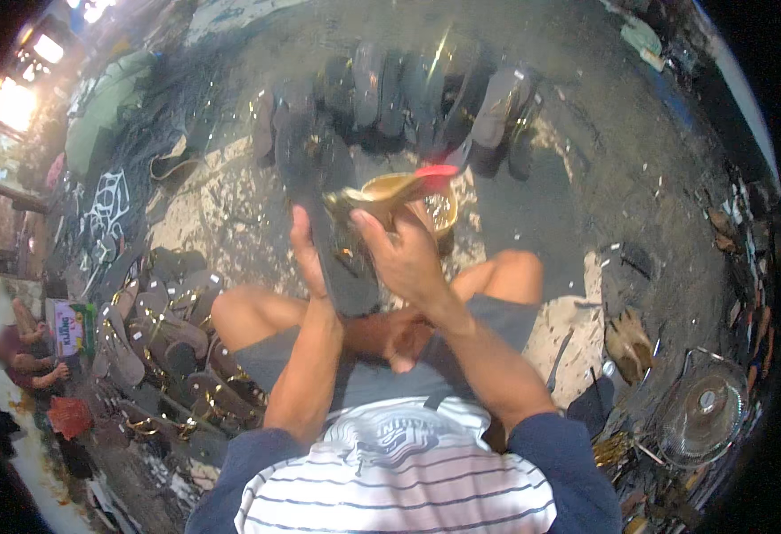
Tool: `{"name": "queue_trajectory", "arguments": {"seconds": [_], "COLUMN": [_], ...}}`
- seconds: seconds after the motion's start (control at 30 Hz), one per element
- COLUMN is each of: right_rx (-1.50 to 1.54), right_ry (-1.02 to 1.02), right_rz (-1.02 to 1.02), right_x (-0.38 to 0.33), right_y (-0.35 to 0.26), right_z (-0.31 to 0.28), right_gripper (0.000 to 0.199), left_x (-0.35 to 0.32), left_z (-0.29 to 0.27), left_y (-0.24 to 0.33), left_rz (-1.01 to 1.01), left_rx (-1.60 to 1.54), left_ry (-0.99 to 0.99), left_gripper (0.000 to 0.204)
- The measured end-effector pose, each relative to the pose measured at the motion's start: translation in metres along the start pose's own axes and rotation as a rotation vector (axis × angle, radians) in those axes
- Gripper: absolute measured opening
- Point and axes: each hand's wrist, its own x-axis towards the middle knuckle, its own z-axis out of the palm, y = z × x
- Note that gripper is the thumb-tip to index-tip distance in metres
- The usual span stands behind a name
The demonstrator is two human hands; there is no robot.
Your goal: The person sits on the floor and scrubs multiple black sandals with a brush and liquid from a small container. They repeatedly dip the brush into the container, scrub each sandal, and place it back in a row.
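My left hand (309,258) grips a dark sandal sole (352,285) by its side, with the thumb raised along the edge. The sole is held upright above my crossed legs. Over its upper part my right hand (406,258) pinches a shiny gold strap (382,198), the thumb pressed against it. A blurred red piece (438,175) shows at the strap's far end; I cannot tell whether the two are joined. Just beyond the right fingers is a gold-rimmed round container (445,212), partly hidden by the hand.
Dark sandals (502,107) stand in a row at the far side. More gold-strapped sandals (168,320) crowd the floor at my left. A round fan (702,405) lies at the right. Another person (30,356) sits at the far left beside a printed box (74,325).
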Motion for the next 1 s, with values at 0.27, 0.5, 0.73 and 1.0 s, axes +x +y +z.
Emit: {"name": "queue_trajectory", "arguments": {"seconds": [0.27,0.5,0.73,1.0], "right_rx": [-0.047,0.135,-0.224,0.029], "right_ry": [-0.206,-0.236,-0.342,-0.287], "right_rz": [-0.312,-0.137,-0.604,-0.343], "right_x": [-0.044,0.000,-0.025,-0.012], "right_y": [0.004,0.018,-0.018,-0.043], "right_z": [-0.002,-0.006,0.006,-0.028], "right_gripper": [0.029,0.032,0.031,0.027], "left_x": [0.015,0.004,0.001,0.032], "left_z": [-0.025,-0.004,0.015,-0.037], "left_y": [0.042,0.021,0.032,0.062], "left_rz": [-0.155,-0.010,-0.123,-0.063], "left_rx": [-0.163,0.147,0.079,-0.140], "left_ry": [-0.262,0.016,0.027,-0.050], "left_gripper": [0.073,0.068,0.045,0.056]}}
